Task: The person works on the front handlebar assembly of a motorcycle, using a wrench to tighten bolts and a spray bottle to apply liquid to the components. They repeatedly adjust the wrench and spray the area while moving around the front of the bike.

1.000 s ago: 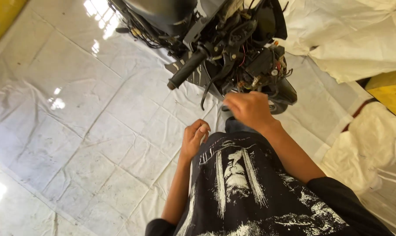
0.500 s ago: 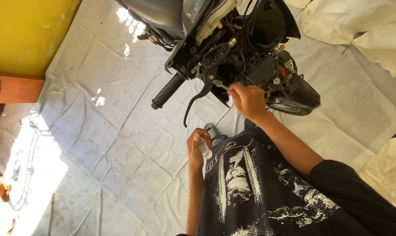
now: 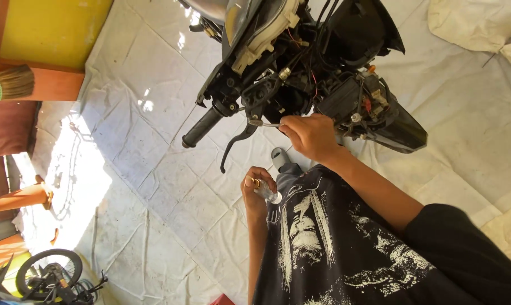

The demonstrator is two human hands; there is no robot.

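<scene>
- Upper middle of the frame: a black motorcycle front end with its fairing panels off (image 3: 323, 73), so that the wiring, connectors and the cream-coloured back of the headlamp housing lie bare. Judging by that, the stripping of the covers is already done.
- The right hand (image 3: 309, 135), just right of centre, is closed around a thin silver metal tool (image 3: 265, 123) whose tip touches the clamp area by the black rubber handlebar grip (image 3: 202, 129) and the black curved brake lever (image 3: 237, 142). This fastening looks to be the step in hand; grip and lever are both still mounted.
- The left hand (image 3: 258, 189), lower centre, is clenched on a small clear cylindrical part with a metal end (image 3: 268, 195), held close against the black printed T-shirt (image 3: 323, 243); what the part is cannot be told.
- The pale tiled floor under a white sheet (image 3: 154, 147) fills the left half; no loose removed parts show on it near the hands.
- Far left: a brush with a green band (image 3: 7, 83) on an orange ledge; lower left corner, a small bicycle wheel (image 3: 46, 271).
- Whether the fastener is loose or tight cannot be made out.
</scene>
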